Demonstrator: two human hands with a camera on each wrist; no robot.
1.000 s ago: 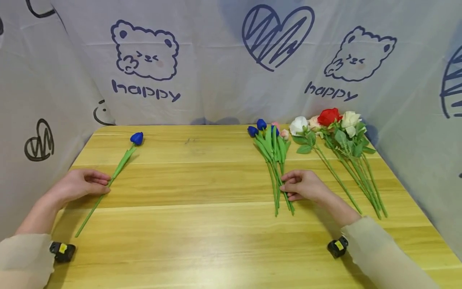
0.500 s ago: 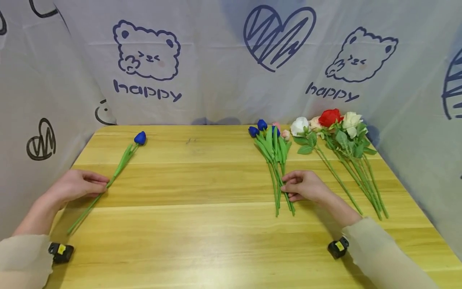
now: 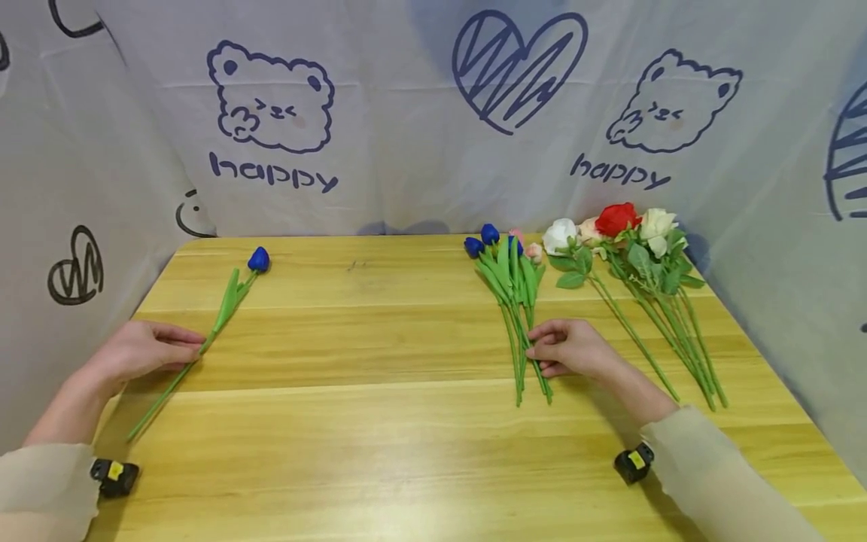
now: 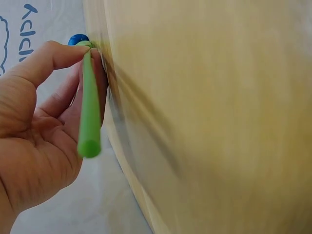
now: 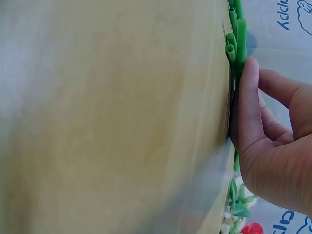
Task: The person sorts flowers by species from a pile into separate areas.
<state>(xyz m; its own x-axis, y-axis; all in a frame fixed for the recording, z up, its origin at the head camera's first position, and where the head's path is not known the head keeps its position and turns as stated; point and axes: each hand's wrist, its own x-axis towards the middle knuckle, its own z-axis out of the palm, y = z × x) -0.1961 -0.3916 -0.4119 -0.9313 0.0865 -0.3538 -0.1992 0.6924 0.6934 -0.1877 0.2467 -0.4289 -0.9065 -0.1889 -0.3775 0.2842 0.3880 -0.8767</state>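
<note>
My left hand (image 3: 152, 350) is at the left of the table, thumb and fingers pinching a blue tulip (image 3: 258, 260) by its green stem. The bloom points away toward the back and a long leaf stands apart from the stem. In the left wrist view the cut end of the tulip's stem (image 4: 89, 146) faces the camera, its shadow falling on the wood. My right hand (image 3: 569, 346) pinches a stem in the bunch of tulips (image 3: 504, 282), which lies right of the middle with blue and pink blooms. Its thumb (image 5: 249, 83) lies along the stems.
Beyond the right hand lie several roses (image 3: 618, 220), red, white and cream, their long stems running toward the front right. A printed cloth (image 3: 406, 150) hangs behind and beside the wooden table (image 3: 379, 452).
The tulip in my left hand has turned a little: its stem end has swung left and its leaf has come away from the stem in view. My right hand stays in place.
</note>
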